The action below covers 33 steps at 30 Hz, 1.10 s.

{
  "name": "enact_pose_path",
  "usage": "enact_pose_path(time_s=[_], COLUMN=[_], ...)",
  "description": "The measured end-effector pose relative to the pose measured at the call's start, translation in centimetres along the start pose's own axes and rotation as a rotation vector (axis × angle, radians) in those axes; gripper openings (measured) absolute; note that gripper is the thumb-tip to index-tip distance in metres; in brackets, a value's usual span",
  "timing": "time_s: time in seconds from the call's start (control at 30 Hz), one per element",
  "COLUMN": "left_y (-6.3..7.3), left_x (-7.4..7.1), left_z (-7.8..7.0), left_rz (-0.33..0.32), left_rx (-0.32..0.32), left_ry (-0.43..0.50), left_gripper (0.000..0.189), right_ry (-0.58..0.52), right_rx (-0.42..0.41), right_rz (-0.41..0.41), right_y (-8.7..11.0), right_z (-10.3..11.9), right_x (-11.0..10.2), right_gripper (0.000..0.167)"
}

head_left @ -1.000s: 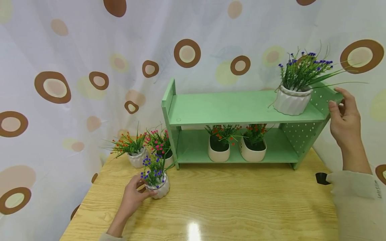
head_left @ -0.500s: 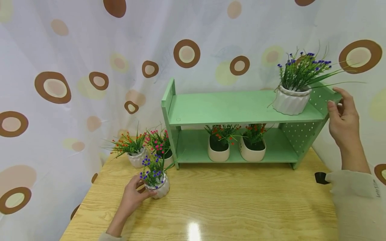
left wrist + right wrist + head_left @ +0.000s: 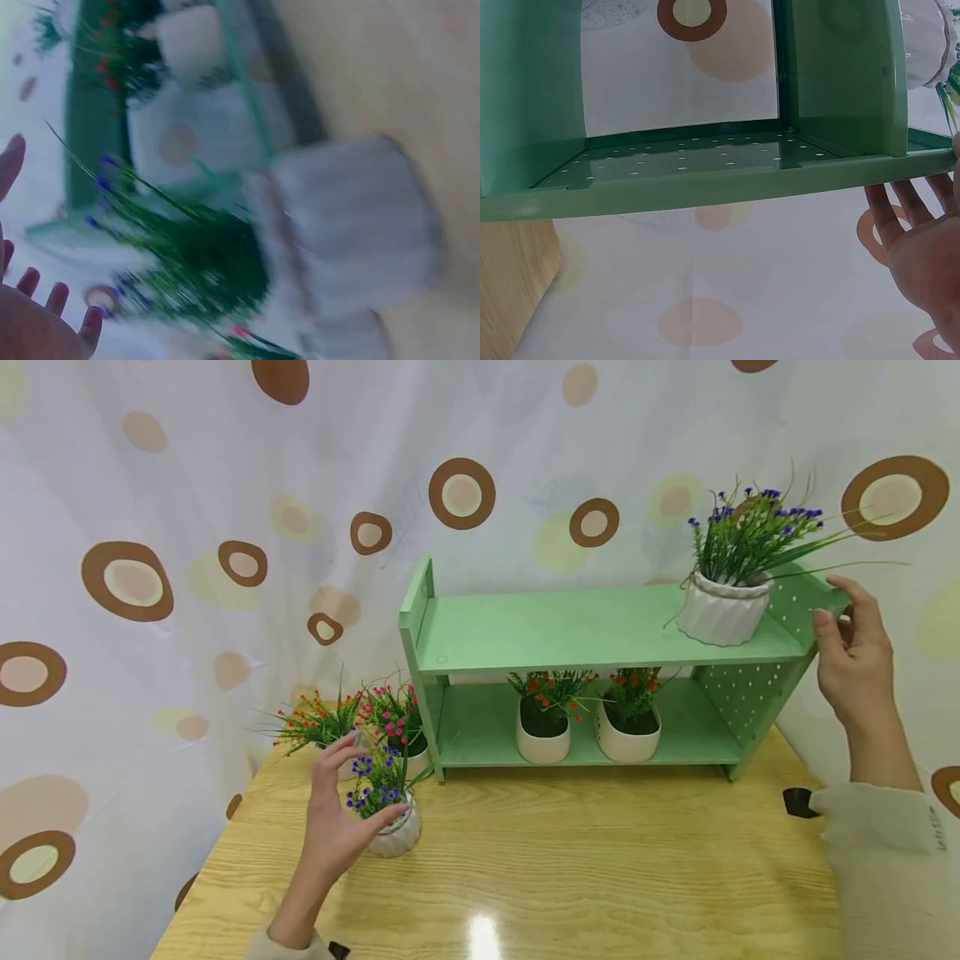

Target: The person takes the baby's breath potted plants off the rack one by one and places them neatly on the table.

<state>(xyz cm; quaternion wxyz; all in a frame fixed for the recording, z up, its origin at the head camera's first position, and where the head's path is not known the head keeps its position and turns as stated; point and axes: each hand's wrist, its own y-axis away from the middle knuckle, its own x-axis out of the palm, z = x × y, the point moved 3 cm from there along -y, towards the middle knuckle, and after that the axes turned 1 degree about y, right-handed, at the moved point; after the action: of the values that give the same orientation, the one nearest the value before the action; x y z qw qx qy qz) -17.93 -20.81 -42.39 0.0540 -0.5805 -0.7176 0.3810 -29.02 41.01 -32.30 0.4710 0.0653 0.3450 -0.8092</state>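
My left hand (image 3: 337, 827), fingers and thumb spread, is held above and beside a white ribbed flower pot (image 3: 397, 837) with blue flowers on the wooden table. In the left wrist view this flower pot (image 3: 360, 225) appears blurred, apart from the fingers. My right hand (image 3: 858, 668) grips the upper right side panel of a green two-tier shelf (image 3: 555, 627); in the right wrist view its fingers (image 3: 889, 217) lie against the panel's outer face. A larger white pot of blue flowers (image 3: 723, 610) stands on the top tier, beside that panel.
Two cream pots (image 3: 543, 745) with red flowers stand on the lower tier. Left of the shelf are a white pot of orange-red flowers (image 3: 318, 722) and a pot of pink flowers (image 3: 393, 714). A spotted curtain (image 3: 225, 460) hangs behind the table (image 3: 600, 860).
My left hand has let go of the small blue-flowered pot, its fingers rising and spreading. The pot stays in place. My right hand keeps its grip on the shelf's side.
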Motion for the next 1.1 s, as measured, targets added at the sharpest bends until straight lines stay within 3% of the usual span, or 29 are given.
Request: enact_pose_path(time_s=[0.17,0.4,0.6,0.77,0.93,1.1], left_y=[-3.6,-9.8,-14.6,-17.4,-19.0,-19.2], left_x=[3.8,11.5,19.1,24.7,28.8,31.5], left_z=[-4.3,-9.9,-13.8,-16.6,-18.9,-19.8], left_rz=[0.049,0.169,0.323,0.446,0.524,0.618], left_rx=[0.181,0.278,0.264,0.228,0.178,0.101], left_ry=[0.072,0.072,0.091,0.056,-0.031,-0.189], left_gripper=[0.077,0.068,0.062,0.063,0.066,0.072], right_ry=[0.013,0.007,0.029,0.036,0.018,0.011], right_rx=[0.002,-0.005,0.013,0.031,0.02,0.026], right_rz=[0.002,-0.006,-0.033,-0.022,-0.032,-0.029], right_y=[-0.1,-0.1,0.0,0.2,0.0,0.1], right_z=[0.0,0.2,0.1,-0.1,0.2,0.2], right_x=[0.0,0.2,0.3,0.3,0.3,0.4], right_gripper=[0.049,0.048,0.048,0.048,0.048,0.048])
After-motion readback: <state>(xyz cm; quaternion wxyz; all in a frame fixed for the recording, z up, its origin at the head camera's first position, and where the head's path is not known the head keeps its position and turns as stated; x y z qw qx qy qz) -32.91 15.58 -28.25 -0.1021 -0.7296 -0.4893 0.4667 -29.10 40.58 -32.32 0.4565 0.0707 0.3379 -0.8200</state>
